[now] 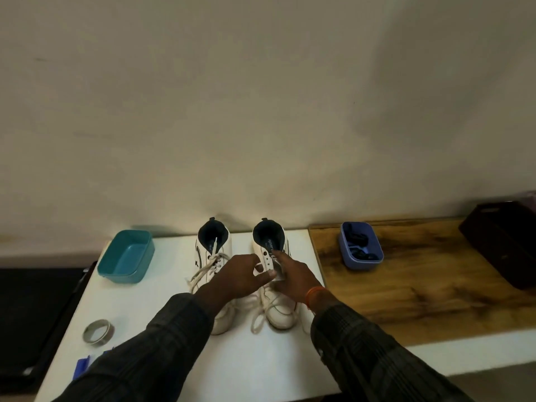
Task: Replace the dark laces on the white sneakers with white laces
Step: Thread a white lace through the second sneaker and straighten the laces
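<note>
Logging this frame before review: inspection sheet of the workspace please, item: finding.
Surface: white table; wooden board to its right.
Job's things: two white sneakers, toes toward the camera. Left sneaker has white laces threaded, ends loose. Right sneaker has white laces in the lower eyelets, upper eyelets bare. Blue tub on the board holds dark laces.
Clutter: teal tub, tape roll, small blue item at the near left edge.
Grippers: left hand and right hand both at the right sneaker's tongue; what each grips is unclear.
Cables: nothing seen.
Surroundings: plain wall; dark box far right.
</note>
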